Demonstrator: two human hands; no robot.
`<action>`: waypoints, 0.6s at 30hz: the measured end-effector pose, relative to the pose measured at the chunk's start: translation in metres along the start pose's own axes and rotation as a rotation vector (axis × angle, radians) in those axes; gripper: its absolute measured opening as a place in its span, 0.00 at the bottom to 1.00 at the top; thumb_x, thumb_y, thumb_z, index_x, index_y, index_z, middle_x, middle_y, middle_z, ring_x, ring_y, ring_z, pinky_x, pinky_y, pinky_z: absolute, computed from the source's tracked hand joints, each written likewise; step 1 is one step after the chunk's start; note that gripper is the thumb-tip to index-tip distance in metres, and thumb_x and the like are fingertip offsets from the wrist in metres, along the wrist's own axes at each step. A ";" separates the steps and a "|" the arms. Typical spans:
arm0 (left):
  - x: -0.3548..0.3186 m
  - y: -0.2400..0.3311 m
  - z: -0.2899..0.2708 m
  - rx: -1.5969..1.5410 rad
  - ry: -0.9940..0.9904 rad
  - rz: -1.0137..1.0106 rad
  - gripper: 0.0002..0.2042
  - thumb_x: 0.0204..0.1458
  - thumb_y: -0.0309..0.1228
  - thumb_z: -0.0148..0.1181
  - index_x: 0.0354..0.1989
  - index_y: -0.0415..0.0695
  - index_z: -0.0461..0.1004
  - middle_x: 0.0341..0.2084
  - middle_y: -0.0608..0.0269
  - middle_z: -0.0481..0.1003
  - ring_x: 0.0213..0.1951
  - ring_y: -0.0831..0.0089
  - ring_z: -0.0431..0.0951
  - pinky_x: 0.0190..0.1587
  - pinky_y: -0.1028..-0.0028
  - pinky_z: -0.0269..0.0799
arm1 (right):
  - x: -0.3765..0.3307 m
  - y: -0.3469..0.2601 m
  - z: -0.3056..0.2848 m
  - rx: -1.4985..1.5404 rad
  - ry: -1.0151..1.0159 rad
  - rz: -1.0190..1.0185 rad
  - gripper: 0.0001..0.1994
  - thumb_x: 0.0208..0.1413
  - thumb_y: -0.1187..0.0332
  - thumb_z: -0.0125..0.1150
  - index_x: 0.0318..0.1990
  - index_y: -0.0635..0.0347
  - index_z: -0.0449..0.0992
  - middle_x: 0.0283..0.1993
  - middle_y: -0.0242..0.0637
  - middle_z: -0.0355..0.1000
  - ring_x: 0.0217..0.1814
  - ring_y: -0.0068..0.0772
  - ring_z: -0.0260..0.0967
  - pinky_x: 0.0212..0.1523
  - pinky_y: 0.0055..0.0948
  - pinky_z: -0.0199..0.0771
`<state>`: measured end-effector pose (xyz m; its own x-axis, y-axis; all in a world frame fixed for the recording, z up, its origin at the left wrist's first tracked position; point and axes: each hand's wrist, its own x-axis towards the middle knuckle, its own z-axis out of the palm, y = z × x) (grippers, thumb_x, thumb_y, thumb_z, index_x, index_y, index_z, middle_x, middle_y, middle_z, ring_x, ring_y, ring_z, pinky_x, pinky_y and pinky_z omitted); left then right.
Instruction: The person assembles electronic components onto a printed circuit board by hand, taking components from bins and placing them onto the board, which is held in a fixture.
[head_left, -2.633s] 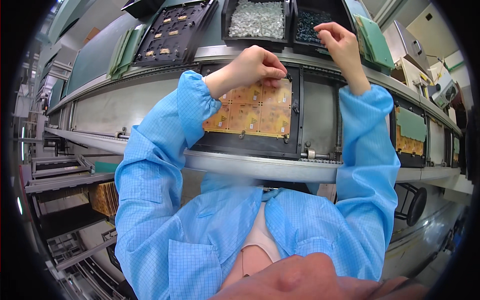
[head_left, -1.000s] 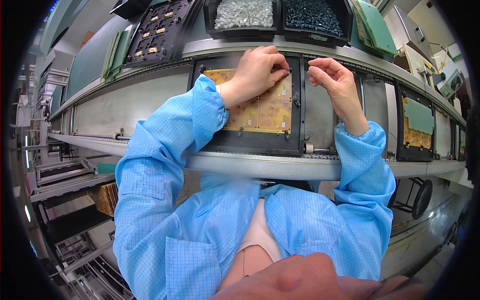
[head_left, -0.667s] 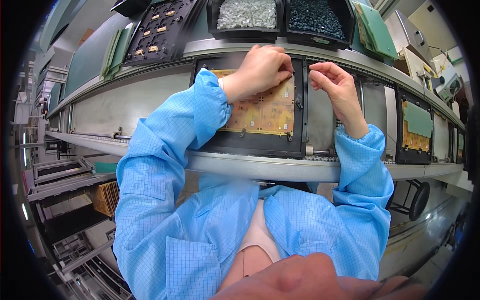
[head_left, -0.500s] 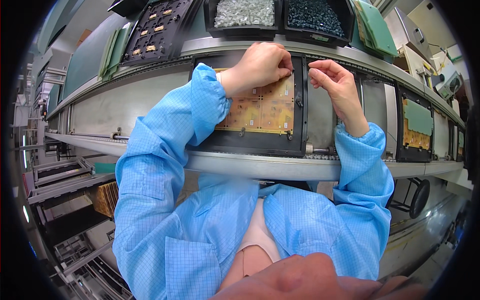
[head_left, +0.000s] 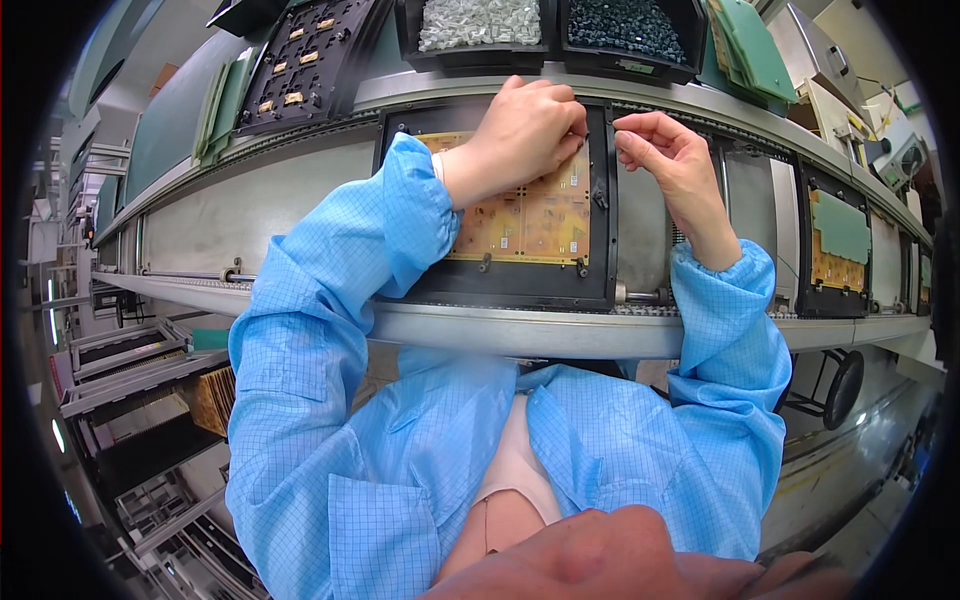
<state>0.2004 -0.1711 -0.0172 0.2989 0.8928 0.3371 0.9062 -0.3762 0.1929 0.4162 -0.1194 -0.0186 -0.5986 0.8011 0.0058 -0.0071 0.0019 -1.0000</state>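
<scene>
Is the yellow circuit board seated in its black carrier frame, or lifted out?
In: the board lies flat inside the frame, under the left hand.

Person wears a light blue smock [head_left: 400, 470] of thin fabric with a fine grid pattern woven through it. Long sleeves, loose and creased, end in gathered elastic cuffs at both wrists. Left hand [head_left: 520, 135] and right hand [head_left: 665, 150] are bare, no gloves. The smock is open at the neck in a V, with a pale pink garment [head_left: 515, 470] showing beneath.
</scene>
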 end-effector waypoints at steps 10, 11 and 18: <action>0.004 -0.010 0.005 -0.152 -0.019 -0.007 0.06 0.49 0.33 0.64 0.31 0.44 0.80 0.30 0.60 0.78 0.37 0.59 0.80 0.41 0.61 0.74 | 0.005 -0.002 0.000 -0.020 0.005 -0.026 0.11 0.61 0.68 0.64 0.48 0.64 0.79 0.37 0.30 0.77 0.38 0.18 0.72 0.42 0.20 0.72; 0.006 -0.011 0.003 -0.125 -0.044 -0.027 0.06 0.48 0.32 0.64 0.31 0.44 0.80 0.30 0.59 0.78 0.36 0.58 0.80 0.40 0.61 0.75 | 0.008 -0.003 0.000 -0.024 -0.001 -0.037 0.11 0.61 0.68 0.64 0.48 0.64 0.79 0.37 0.30 0.77 0.37 0.18 0.72 0.42 0.20 0.72; -0.003 -0.003 -0.014 0.047 -0.120 0.045 0.07 0.54 0.33 0.57 0.36 0.47 0.79 0.34 0.59 0.77 0.40 0.59 0.79 0.42 0.61 0.76 | 0.007 -0.014 0.007 -0.062 -0.034 -0.071 0.11 0.61 0.68 0.64 0.47 0.65 0.79 0.37 0.29 0.77 0.37 0.18 0.72 0.42 0.20 0.72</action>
<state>0.1922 -0.1765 -0.0059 0.3704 0.8995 0.2317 0.9034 -0.4069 0.1355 0.4061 -0.1178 -0.0048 -0.6253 0.7768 0.0756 -0.0011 0.0959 -0.9954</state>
